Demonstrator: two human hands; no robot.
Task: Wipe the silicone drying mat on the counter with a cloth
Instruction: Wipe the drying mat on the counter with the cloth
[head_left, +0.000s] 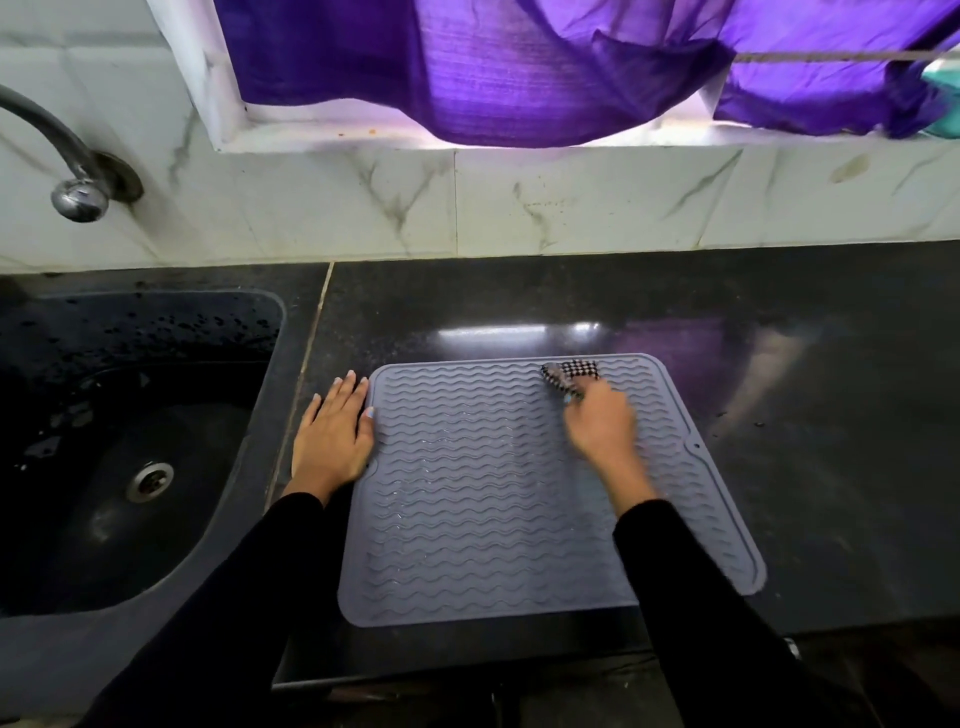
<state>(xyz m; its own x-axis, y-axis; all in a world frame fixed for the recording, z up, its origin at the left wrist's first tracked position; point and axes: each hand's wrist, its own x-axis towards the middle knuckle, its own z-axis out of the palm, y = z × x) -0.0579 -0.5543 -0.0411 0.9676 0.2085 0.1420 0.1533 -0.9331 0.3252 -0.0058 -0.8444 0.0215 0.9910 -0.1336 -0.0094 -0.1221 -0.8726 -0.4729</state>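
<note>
At mat's far edge: our right hand (597, 423) pinches checked cloth (571, 375); unwiped silicone mat (467, 493) lies nearward. Left hand (332, 441), fingers straight, together, presses left rim.

wall: marble tiles (571, 208) | window: purple curtain (519, 67) | counter (779, 322): black, glossy | sink (130, 441): dark
</note>
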